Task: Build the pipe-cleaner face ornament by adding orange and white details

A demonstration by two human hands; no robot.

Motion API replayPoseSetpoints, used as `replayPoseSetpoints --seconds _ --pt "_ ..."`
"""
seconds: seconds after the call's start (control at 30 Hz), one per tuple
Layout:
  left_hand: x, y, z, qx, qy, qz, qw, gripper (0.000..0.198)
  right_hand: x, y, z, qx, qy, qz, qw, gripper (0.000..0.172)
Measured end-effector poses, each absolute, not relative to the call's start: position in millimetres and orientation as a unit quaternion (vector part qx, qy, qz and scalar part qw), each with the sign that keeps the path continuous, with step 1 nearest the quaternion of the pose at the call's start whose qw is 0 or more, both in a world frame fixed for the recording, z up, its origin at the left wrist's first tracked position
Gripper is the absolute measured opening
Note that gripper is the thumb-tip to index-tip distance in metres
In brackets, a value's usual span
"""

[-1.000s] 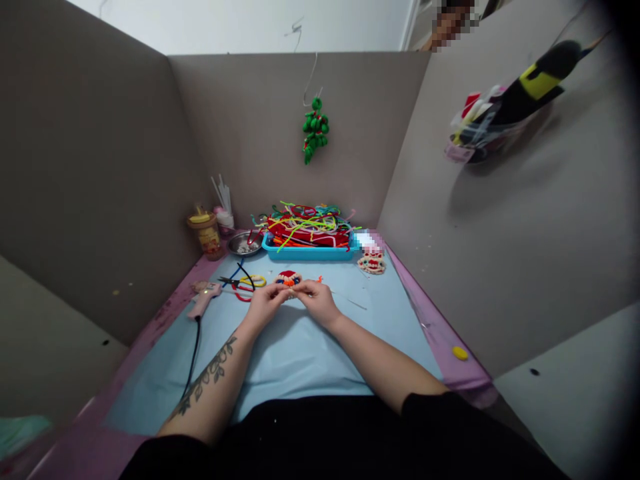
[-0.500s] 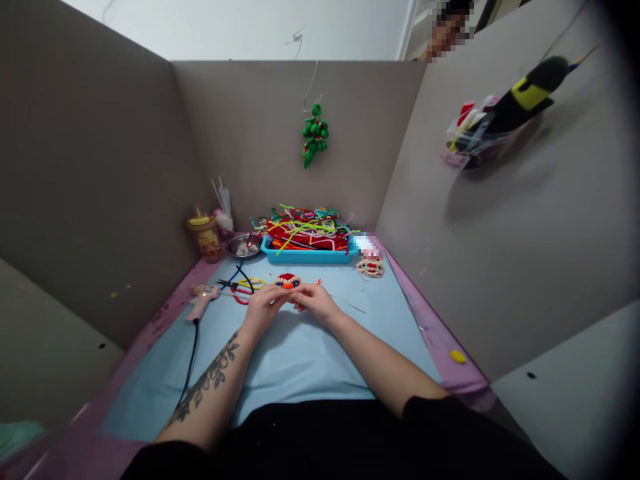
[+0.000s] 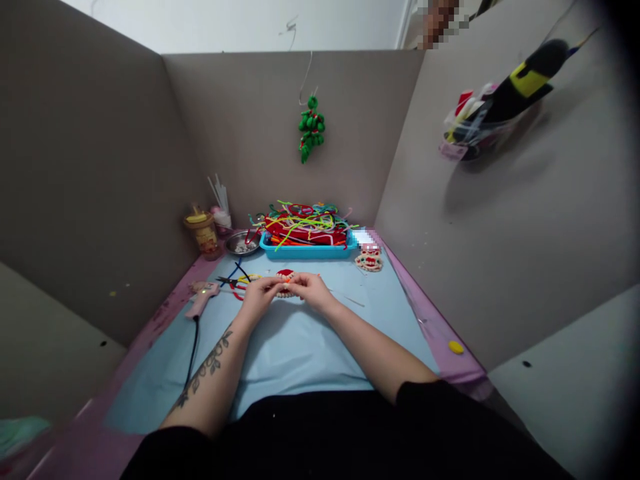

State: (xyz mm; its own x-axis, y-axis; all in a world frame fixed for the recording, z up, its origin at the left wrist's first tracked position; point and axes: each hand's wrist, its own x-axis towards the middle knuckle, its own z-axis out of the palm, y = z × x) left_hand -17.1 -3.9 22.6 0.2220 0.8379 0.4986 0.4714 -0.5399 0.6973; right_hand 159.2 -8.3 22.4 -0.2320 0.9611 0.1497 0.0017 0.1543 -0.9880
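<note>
My left hand [image 3: 261, 295] and my right hand [image 3: 313, 293] meet at the middle of the table, fingers pinched over a red and cream fuzzy pipe-cleaner ornament [image 3: 285, 273]. A small orange part shows at my fingertips, and my fingers cover the ornament's middle. To the left lie scissors with red and yellow handles [image 3: 237, 285] and a pink glue gun [image 3: 202, 300] with a black cord. A thin pale stick [image 3: 349, 297] rests on the blue cover to the right of my right hand.
Behind my hands stands a blue tray [image 3: 307, 252] heaped with colourful pipe cleaners. A metal bowl [image 3: 243, 244], a lidded cup [image 3: 204, 233] and white sticks [image 3: 220, 193] sit back left. Another cream and red ornament [image 3: 369, 261] lies right. Grey partitions [image 3: 240, 133] enclose the table.
Both hands have moved slightly away from me, from the ornament's near edge to over its middle. Its cream lower edge now shows below my fingers. The view has tilted a little.
</note>
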Motion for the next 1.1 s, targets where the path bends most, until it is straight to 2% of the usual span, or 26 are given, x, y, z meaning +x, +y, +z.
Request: replayPoseSetpoints --seconds 0.33,0.43,0.6,0.7,0.77,0.83,0.9,0.97,1.1 --pt "-6.2 -10.8 91.4 0.732 0.481 0.407 0.262 0.029 170.4 -5.9 72.9 -0.395 -0.739 0.241 0.490 0.013" --pt "-0.8 -7.2 84.1 0.701 0.485 0.404 0.333 0.036 170.6 -6.0 64.3 -0.388 -0.757 0.187 0.491 0.013" --pt "-2.3 6.0 45.6 0.658 0.478 0.417 0.406 0.037 178.7 0.3 32.8 -0.431 -0.745 0.204 0.467 0.015" --pt "-12.3 16.1 25.4 0.649 0.506 0.475 0.313 0.035 198.7 13.5 13.2 -0.562 -0.678 0.191 0.433 0.015" --pt "-20.4 21.5 15.5 0.648 0.560 0.465 0.226 0.028 212.5 23.3 2.1 -0.634 -0.655 0.168 0.376 0.010" --pt "-27.1 24.3 7.7 0.654 0.600 0.424 0.182 0.027 219.3 30.6 -6.1 -0.638 -0.664 0.143 0.363 0.005" --pt "-30.7 24.9 1.3 0.641 0.627 0.406 0.178 0.029 215.5 33.6 -11.3 -0.596 -0.684 0.138 0.399 0.014" --pt "-30.6 24.7 -3.9 0.625 0.635 0.408 0.199 0.032 203.1 32.8 -14.6 -0.542 -0.705 0.168 0.425 0.033" --pt "-24.2 27.1 -9.3 0.624 0.616 0.405 0.260 0.044 175.0 26.3 -20.7 -0.503 -0.725 0.247 0.401 0.064"
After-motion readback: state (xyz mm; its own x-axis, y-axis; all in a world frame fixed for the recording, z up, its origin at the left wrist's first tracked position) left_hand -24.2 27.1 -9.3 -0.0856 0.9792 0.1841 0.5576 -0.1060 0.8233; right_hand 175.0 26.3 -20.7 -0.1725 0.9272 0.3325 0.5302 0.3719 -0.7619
